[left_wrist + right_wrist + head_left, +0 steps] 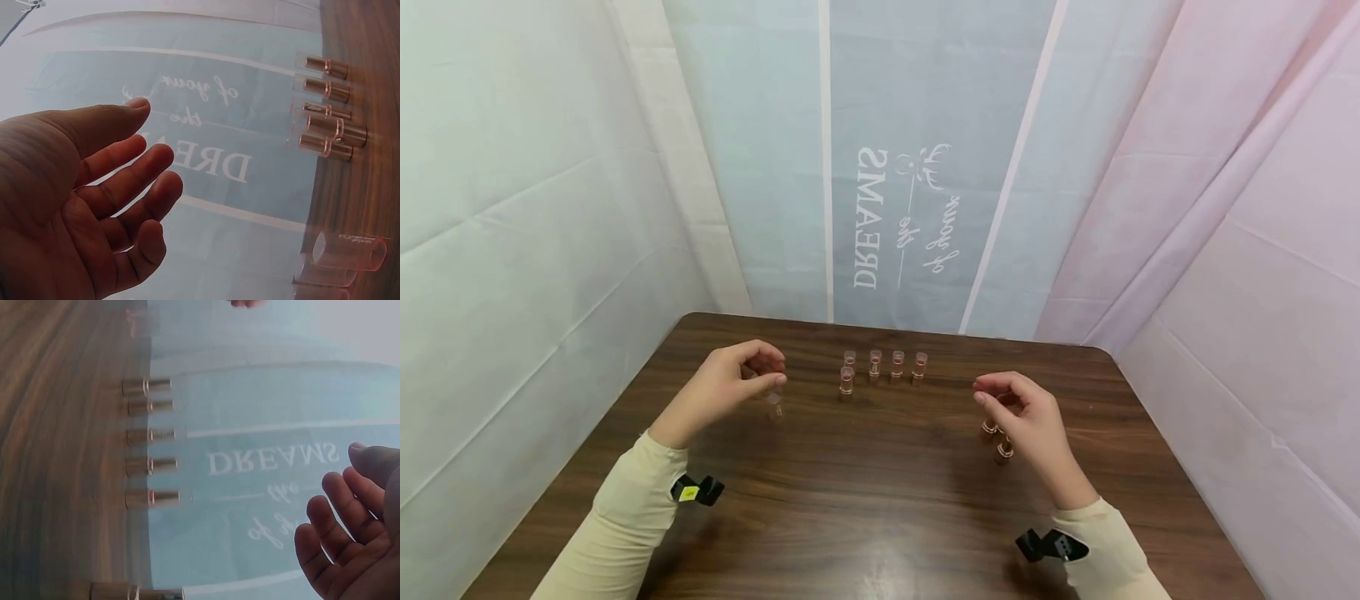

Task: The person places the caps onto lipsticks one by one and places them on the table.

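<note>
Pale blue printed backdrop (775, 167) hangs behind a dark wood-grain tabletop (850, 492), with whitish cloth walls (527, 208) at either side. Above the tabletop, the left hand (730, 379) has its fingers loosely bent and its thumb set apart from them, gripping nothing. Much the same goes for the right hand (1026, 412): fingers softly curved, thumb apart, nothing between them.

Just below the left hand are clear caps (350, 251); the left-wrist view shows three of them near one another. By the right hand stand gold-coloured bare tubes (1004, 451), partly hidden by it, so I cannot count them surely. Between the hands, farther back, five capped tubes (876, 365) stand upright: four roughly in line, one in front of the leftmost. Their flat bases probably let them stand steadily, and the gaps likely leave room for fingers. Keeping caps at one side and bare tubes at the other looks like deliberate sorting.

Black wrist devices (1051, 546) sit at the cream sleeves (625, 517); the left one's yellow label (688, 493) is too small to read. One cap carries tiny illegible lettering. "DREAMS", "the" and "of your" appear mirrored on the backdrop; no brand can be made out.
</note>
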The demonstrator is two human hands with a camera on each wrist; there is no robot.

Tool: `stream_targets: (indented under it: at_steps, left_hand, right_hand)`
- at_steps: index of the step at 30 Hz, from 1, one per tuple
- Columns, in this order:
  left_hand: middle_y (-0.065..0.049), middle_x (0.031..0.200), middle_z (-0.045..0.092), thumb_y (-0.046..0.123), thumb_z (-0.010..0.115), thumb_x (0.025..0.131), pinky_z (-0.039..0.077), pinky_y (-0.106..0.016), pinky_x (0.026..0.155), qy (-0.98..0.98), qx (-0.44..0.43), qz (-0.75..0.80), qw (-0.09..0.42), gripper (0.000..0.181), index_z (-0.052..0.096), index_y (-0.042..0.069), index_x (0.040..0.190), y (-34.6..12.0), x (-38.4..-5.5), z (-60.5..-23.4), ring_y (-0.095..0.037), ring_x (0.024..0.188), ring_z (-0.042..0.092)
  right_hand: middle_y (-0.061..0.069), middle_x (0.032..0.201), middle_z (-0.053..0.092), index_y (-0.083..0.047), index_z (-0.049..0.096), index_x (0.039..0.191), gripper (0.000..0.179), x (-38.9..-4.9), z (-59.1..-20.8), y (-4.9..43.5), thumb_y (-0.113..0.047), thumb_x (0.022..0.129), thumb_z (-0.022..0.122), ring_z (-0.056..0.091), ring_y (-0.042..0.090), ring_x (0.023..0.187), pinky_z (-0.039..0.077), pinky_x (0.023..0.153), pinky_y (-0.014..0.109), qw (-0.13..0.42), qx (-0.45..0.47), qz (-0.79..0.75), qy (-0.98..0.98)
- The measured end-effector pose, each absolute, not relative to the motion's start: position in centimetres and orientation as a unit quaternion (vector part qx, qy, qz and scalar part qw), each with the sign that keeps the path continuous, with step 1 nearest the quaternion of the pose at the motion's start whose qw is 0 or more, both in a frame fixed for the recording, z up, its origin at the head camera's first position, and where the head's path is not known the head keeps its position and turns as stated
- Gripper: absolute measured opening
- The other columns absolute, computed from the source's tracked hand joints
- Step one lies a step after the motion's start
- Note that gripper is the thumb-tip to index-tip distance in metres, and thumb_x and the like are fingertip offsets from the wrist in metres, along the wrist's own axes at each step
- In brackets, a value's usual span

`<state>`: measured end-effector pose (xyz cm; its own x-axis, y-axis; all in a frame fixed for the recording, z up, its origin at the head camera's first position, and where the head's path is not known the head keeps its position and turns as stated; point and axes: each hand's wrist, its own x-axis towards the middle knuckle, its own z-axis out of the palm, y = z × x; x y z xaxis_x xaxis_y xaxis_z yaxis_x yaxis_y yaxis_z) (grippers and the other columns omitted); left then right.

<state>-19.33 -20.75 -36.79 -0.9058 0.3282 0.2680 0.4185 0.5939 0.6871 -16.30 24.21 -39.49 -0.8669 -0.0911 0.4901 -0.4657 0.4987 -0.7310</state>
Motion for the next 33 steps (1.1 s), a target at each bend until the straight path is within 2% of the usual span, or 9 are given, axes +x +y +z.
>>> stream_targets:
  at_steps: [6, 11, 20, 27, 33]
  left_hand:
    - [0.006, 0.094, 0.071, 0.025, 0.077, 0.095, 0.056, -0.029, 0.073, -0.892, -0.206, -0.399, 0.052, 0.018, 0.069, 0.021, 0.111, -20.7, -19.6, -37.1, -0.015, 0.086, 0.067]
    - [0.003, 0.1, 0.072, 0.028, 0.076, 0.095, 0.056, -0.033, 0.076, -0.898, -0.185, -0.396, 0.05, 0.021, 0.069, 0.02, 0.114, -21.2, -20.0, -37.5, -0.018, 0.089, 0.067]
    - [-0.004, 0.107, 0.07, 0.029, 0.074, 0.097, 0.053, -0.039, 0.079, -0.916, -0.135, -0.373, 0.065, 0.028, 0.068, 0.015, 0.121, -23.7, -22.2, -40.0, -0.022, 0.094, 0.066]
    - [-0.013, 0.115, 0.072, 0.028, 0.075, 0.096, 0.054, -0.044, 0.083, -0.929, -0.105, -0.349, 0.06, 0.039, 0.067, 0.008, 0.127, -25.3, -24.0, -43.1, -0.027, 0.101, 0.066]
    - [-0.014, 0.117, 0.071, 0.034, 0.074, 0.096, 0.054, -0.047, 0.086, -0.928, -0.098, -0.356, 0.042, 0.048, 0.065, 0.004, 0.132, -25.8, -24.8, -45.1, -0.03, 0.105, 0.066]
  right_hand:
    - [0.005, 0.105, 0.073, -0.013, 0.075, 0.112, 0.019, -17.1, -38.6, 25.3, -0.009, 0.093, 0.077, 0.066, 0.01, 0.082, 0.054, 0.068, 0.018, 0.218, 0.167, 0.48, -0.833]
    - [0.012, 0.106, 0.073, -0.007, 0.074, 0.112, 0.021, -17.1, -38.1, 25.7, -0.002, 0.092, 0.076, 0.064, 0.009, 0.082, 0.052, 0.068, 0.016, 0.223, 0.169, 0.473, -0.835]
    - [0.015, 0.107, 0.074, -0.004, 0.074, 0.114, 0.021, -18.2, -38.7, 26.9, -0.002, 0.093, 0.075, 0.064, 0.005, 0.085, 0.051, 0.074, 0.015, 0.218, 0.17, 0.463, -0.842]
    - [0.006, 0.106, 0.075, -0.013, 0.075, 0.112, 0.018, -18.5, -39.0, 27.7, -0.013, 0.094, 0.077, 0.065, 0.006, 0.085, 0.052, 0.072, 0.016, 0.214, 0.168, 0.473, -0.838]
    - [0.005, 0.104, 0.075, -0.013, 0.075, 0.112, 0.018, -18.9, -39.0, 28.3, -0.018, 0.095, 0.076, 0.066, 0.008, 0.084, 0.052, 0.071, 0.017, 0.211, 0.163, 0.47, -0.841]
